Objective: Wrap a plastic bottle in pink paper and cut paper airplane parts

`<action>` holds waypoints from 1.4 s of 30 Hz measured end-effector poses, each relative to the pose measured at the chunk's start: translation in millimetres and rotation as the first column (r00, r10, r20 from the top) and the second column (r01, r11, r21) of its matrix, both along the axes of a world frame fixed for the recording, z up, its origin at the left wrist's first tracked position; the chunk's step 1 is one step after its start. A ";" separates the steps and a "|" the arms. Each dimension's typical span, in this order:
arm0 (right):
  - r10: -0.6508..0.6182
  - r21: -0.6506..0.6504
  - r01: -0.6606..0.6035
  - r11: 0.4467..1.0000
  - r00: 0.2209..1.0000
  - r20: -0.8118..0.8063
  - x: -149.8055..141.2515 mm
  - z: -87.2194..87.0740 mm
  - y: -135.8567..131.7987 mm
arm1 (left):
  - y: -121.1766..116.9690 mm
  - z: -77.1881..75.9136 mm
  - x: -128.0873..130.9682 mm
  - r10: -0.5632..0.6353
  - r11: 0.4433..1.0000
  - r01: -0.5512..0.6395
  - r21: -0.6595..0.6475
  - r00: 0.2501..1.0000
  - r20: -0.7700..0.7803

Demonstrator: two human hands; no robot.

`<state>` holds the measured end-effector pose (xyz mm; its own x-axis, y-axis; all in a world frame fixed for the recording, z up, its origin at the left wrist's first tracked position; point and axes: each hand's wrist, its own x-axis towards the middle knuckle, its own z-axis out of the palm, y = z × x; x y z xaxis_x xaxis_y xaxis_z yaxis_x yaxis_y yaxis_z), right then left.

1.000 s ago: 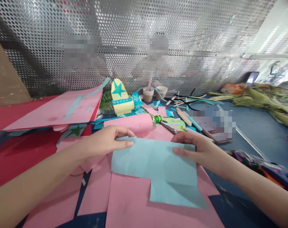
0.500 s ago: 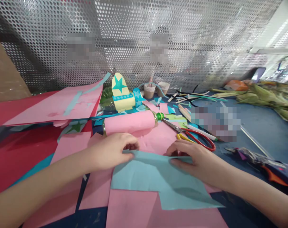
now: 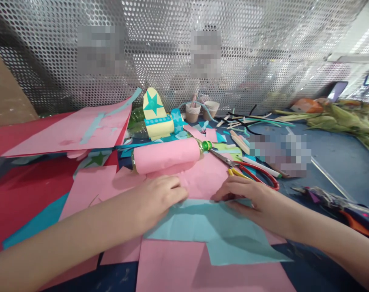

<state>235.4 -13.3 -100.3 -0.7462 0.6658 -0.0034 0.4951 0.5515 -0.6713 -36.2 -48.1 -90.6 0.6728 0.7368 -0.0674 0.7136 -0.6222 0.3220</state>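
Observation:
A light blue sheet of paper [image 3: 209, 227] with a stepped lower edge lies over pink paper in front of me. My left hand [image 3: 163, 198] is at its upper left corner, fingers bent and closed at the edge. The other end of that same edge is pinched by my right hand [image 3: 241, 194], thumb in front and fingers behind. Just beyond lies a bottle wrapped in pink paper [image 3: 168, 154], on its side, its green cap [image 3: 207, 145] pointing right. Scissors with red and yellow handles [image 3: 233, 163] rest beyond my right hand.
At the back are a yellow paper piece with a blue star [image 3: 152, 103] and two small cups [image 3: 192, 112]. Pink and red sheets [image 3: 71, 129] pile up on the left. A glue gun [image 3: 339, 207] and corn husks [image 3: 339, 121] lie right. A perforated metal panel [image 3: 160, 48] stands behind.
My left hand has shifted slightly right along the upper edge of the blue paper, turning over it so its thumb lies less exposed. My right hand stays at its end of the edge.

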 end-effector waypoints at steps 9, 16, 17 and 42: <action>0.064 0.053 -0.064 0.997 0.998 0.003 3.3 -1.5 1.1 | 8.3 15.5 -2.5 -0.023 0.999 0.023 -0.022 1.000 0.008; 0.192 0.122 -0.195 0.973 0.981 0.037 13.5 -3.5 6.5 | 5.9 -6.6 -5.7 -0.121 0.992 0.120 0.044 0.992 0.037; 0.208 0.130 -0.212 0.969 0.977 0.040 15.4 -4.1 7.5 | 5.8 -6.2 -6.9 -0.120 0.992 0.118 0.047 0.992 0.039; -0.040 0.202 0.014 0.979 0.992 0.124 12.0 -2.4 -3.0 | 12.0 24.8 -1.7 0.175 0.945 -0.161 -0.285 0.984 0.026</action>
